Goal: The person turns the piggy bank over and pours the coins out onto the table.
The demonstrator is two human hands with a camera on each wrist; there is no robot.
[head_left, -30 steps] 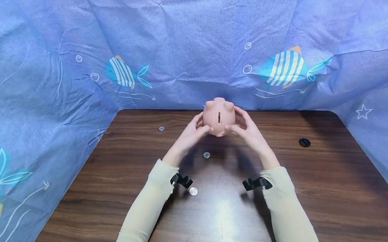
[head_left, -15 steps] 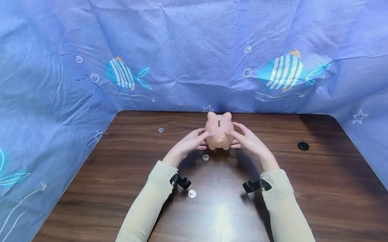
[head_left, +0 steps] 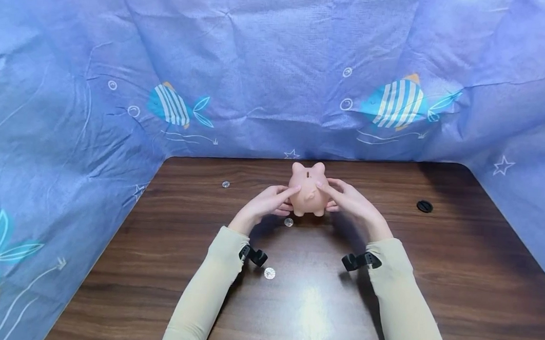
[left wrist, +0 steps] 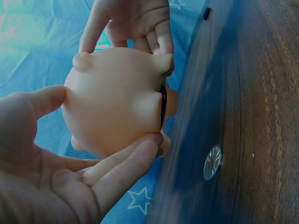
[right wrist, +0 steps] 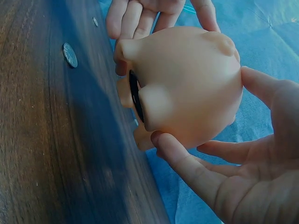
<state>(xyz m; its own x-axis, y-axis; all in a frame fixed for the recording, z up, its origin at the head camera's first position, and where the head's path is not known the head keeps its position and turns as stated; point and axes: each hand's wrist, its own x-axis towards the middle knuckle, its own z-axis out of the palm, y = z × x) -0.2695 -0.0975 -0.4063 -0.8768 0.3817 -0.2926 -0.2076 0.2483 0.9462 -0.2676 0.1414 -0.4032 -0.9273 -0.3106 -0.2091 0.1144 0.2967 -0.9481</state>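
A pink piggy bank [head_left: 308, 192] stands between both hands near the table's far side, its curly tail towards me, ears at the far end and coin slot on top. My left hand [head_left: 271, 199] grips its left side, thumb on the back and fingers low by a leg. On the opposite side my right hand [head_left: 351, 202] holds it the same way. Both wrist views show the piggy bank [left wrist: 112, 100] with its feet close over the tabletop and a dark round edge on its belly between the legs. A shiny coin [head_left: 289, 222] lies just in front of it.
More coins lie on the wooden table [head_left: 156, 266]: one coin [head_left: 226, 184] at the back left and another coin [head_left: 269, 273] by the left wrist camera. A round black plug [head_left: 425, 206] rests on the right. A blue fish-print curtain [head_left: 268, 77] rises behind the far edge.
Both hands have lowered the piggy bank towards the table and tipped it, so its tail and hind legs now face me instead of its top. The coins and black plug have stayed put.
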